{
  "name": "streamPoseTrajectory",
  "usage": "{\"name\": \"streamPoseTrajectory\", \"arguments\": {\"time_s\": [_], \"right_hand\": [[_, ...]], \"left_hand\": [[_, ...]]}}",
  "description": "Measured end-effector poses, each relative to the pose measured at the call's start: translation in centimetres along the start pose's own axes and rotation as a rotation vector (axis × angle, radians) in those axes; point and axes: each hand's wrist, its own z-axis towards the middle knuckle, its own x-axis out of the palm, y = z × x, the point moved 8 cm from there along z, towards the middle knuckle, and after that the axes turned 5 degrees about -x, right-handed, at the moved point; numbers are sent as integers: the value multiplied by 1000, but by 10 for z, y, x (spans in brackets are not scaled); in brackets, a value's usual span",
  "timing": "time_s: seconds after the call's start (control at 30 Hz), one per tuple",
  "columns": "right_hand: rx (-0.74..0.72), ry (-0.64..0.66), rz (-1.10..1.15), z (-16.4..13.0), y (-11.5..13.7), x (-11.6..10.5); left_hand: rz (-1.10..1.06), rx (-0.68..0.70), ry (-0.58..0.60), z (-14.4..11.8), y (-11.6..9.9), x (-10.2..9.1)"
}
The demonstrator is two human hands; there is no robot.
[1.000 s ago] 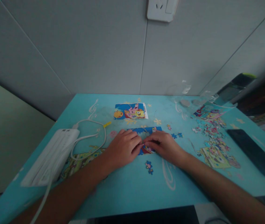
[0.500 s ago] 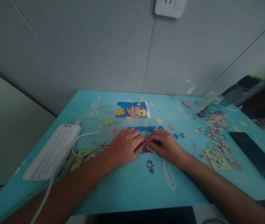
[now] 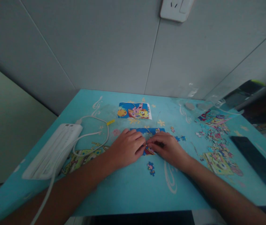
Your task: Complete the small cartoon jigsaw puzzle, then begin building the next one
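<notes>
My left hand [image 3: 129, 147] and my right hand [image 3: 167, 146] meet fingertip to fingertip over a partly joined jigsaw puzzle [image 3: 140, 130], its blue top strip and a red patch showing between them. Right thumb and forefinger are pinched on a small jigsaw piece, mostly covered by the fingertips. The left fingers are curled together against the puzzle; what lies under them is hidden. Just below sits a small joined cluster of pieces [image 3: 151, 168]. Loose blue pieces [image 3: 183, 138] and a pinkish piece [image 3: 172, 129] lie to the right. Behind is a cartoon picture card [image 3: 134, 111].
At left are a white power strip [image 3: 53, 150] and its looping white cable [image 3: 107, 134]. A heap of puzzle pieces [image 3: 218, 136] lies at right, near a dark phone [image 3: 256, 161]. Clear containers [image 3: 191, 95] stand at the back right, before the grey wall [image 3: 109, 47].
The camera view has shifted slightly. Both hands stay together over the puzzle, with only tiny fingertip movement; the loose pieces lie where they were.
</notes>
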Motion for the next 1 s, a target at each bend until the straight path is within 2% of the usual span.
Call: {"name": "streamPoseTrajectory", "arguments": {"time_s": [0.17, 0.33, 0.57, 0.83, 1.0], "right_hand": [[147, -77, 224, -4, -11, -7], [257, -97, 429, -6, -14, -5], [293, -99, 505, -7, -13, -6], [247, -31, 547, -9, -2, -1], [252, -34, 507, -10, -1, 0]], "left_hand": [[-51, 4, -7, 0, -1, -1], [-228, -7, -69, -2, -3, -10], [-456, -90, -142, 0, 6, -12], [-844, -328, -99, -1, 21, 0], [-872, -340, -116, -2, 25, 4]]}}
